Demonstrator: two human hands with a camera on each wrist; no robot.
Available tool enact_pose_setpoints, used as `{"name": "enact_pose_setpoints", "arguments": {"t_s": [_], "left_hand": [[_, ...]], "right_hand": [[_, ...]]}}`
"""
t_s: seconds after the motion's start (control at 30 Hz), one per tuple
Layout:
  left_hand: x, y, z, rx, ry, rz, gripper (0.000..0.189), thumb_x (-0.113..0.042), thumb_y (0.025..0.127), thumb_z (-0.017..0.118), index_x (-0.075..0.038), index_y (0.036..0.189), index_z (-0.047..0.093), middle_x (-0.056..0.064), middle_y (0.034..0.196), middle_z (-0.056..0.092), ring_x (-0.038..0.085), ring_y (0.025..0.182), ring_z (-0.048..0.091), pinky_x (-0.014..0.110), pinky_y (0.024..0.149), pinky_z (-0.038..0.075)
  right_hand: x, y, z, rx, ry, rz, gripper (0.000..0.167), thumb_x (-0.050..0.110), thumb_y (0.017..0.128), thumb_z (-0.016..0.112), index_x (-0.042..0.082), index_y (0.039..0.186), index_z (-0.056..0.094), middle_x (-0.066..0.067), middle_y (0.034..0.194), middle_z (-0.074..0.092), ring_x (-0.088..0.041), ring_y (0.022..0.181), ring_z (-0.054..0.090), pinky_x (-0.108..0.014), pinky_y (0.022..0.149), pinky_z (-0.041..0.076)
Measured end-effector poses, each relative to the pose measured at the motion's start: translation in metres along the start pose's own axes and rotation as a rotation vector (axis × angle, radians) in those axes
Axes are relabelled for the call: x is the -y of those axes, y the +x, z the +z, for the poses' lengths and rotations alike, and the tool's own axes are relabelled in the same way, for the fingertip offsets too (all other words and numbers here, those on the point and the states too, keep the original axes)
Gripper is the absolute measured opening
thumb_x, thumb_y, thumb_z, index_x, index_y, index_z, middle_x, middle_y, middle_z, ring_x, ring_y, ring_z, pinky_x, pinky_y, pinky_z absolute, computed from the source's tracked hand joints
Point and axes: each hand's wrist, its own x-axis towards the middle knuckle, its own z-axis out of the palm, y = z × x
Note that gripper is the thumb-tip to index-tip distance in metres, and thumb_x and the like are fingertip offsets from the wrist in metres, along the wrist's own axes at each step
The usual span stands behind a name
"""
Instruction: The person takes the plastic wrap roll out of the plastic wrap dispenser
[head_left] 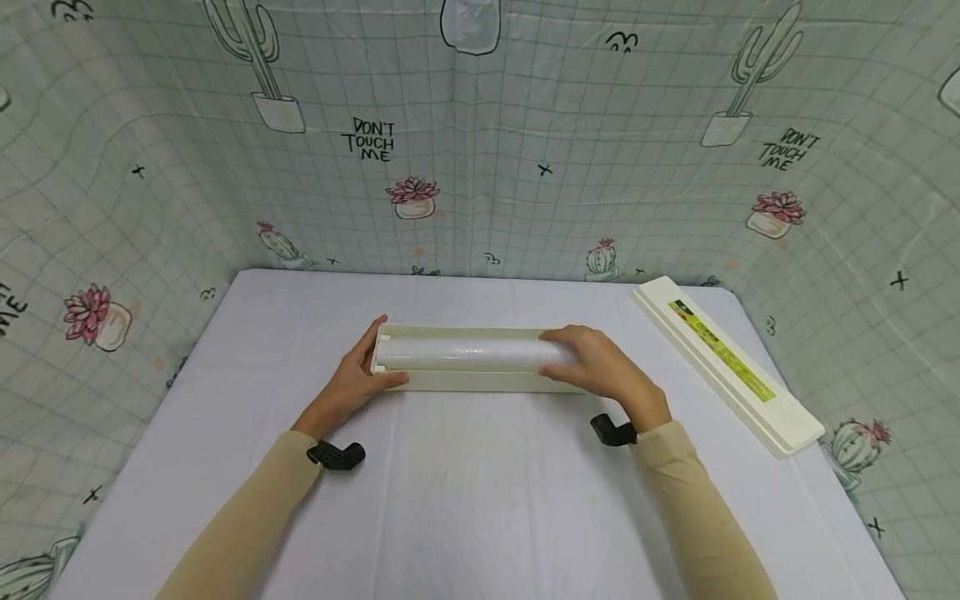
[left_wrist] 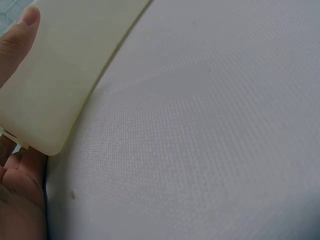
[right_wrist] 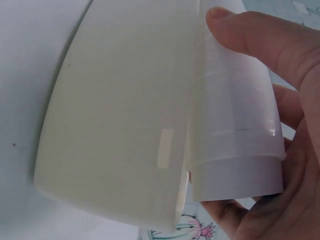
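Note:
A long cream dispenser box without its lid sits on the table, with a roll of cling film lying lengthwise inside. My left hand grips the box's left end; in the left wrist view the thumb lies on the front wall and the fingers are at the end. Around the right end of the roll curls my right hand. The right wrist view shows its thumb on the film, the bare white core sticking out, and the roll's end beside the box wall.
The box's long cream lid, with a yellow-green label, lies slanted at the table's right edge. A white cloth covers the table. Patterned cactus curtains hang at the back and both sides.

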Motion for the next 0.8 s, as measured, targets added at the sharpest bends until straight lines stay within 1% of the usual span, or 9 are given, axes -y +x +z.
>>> {"name": "enact_pose_setpoints", "arguments": {"t_s": [0.13, 0.23, 0.37, 0.5, 0.6, 0.8], "left_hand": [[0.0, 0.001, 0.001, -0.003, -0.015, -0.005, 0.109, -0.014, 0.09, 0.082, -0.033, 0.167, 0.008, 0.005, 0.169, 0.026, 0.026, 0.151, 0.033, 0.01, 0.103, 0.039], [0.001, 0.002, 0.001, -0.008, -0.014, -0.006, 0.109, -0.013, 0.089, 0.083, -0.033, 0.167, 0.009, 0.006, 0.168, 0.027, 0.026, 0.151, 0.034, 0.008, 0.101, 0.04], [0.0, 0.002, 0.001, -0.01, 0.008, 0.005, 0.109, -0.014, 0.089, 0.083, -0.032, 0.167, 0.009, 0.008, 0.166, 0.031, 0.027, 0.147, 0.038, 0.01, 0.1, 0.041], [0.0, 0.002, 0.001, -0.011, 0.022, -0.004, 0.109, -0.015, 0.089, 0.083, -0.034, 0.167, 0.01, 0.008, 0.166, 0.032, 0.027, 0.145, 0.04, 0.011, 0.1, 0.041], [0.0, 0.001, 0.002, -0.014, 0.012, -0.016, 0.109, -0.016, 0.088, 0.084, -0.037, 0.166, 0.011, 0.007, 0.166, 0.031, 0.027, 0.146, 0.04, 0.01, 0.099, 0.041], [0.001, 0.002, 0.001, -0.022, 0.003, -0.015, 0.111, -0.014, 0.087, 0.085, -0.032, 0.167, 0.011, 0.007, 0.163, 0.035, 0.03, 0.143, 0.044, 0.014, 0.095, 0.047]], "right_hand": [[-0.002, -0.002, 0.004, -0.025, 0.002, -0.011, 0.051, 0.027, 0.088, 0.082, 0.004, 0.132, 0.069, -0.017, 0.126, 0.071, -0.033, 0.109, 0.065, -0.052, 0.093, 0.052], [-0.003, -0.005, 0.007, -0.045, -0.002, -0.016, 0.05, 0.028, 0.088, 0.082, 0.005, 0.131, 0.07, -0.018, 0.13, 0.069, -0.037, 0.115, 0.064, -0.053, 0.095, 0.051], [-0.005, -0.009, 0.009, -0.078, -0.006, -0.016, 0.049, 0.028, 0.088, 0.082, 0.005, 0.13, 0.071, -0.018, 0.13, 0.069, -0.039, 0.119, 0.062, -0.054, 0.098, 0.05], [-0.005, -0.014, 0.008, -0.109, 0.001, -0.022, 0.047, 0.026, 0.087, 0.083, 0.005, 0.128, 0.072, -0.017, 0.126, 0.07, -0.039, 0.118, 0.062, -0.055, 0.098, 0.05], [-0.006, -0.017, 0.006, -0.134, 0.017, -0.018, 0.046, 0.023, 0.086, 0.083, 0.006, 0.127, 0.072, -0.016, 0.124, 0.071, -0.038, 0.116, 0.062, -0.054, 0.096, 0.05], [-0.01, -0.022, 0.005, -0.168, 0.068, 0.018, 0.045, 0.02, 0.085, 0.084, 0.007, 0.127, 0.073, -0.014, 0.127, 0.071, -0.035, 0.116, 0.061, -0.051, 0.094, 0.049]]}}
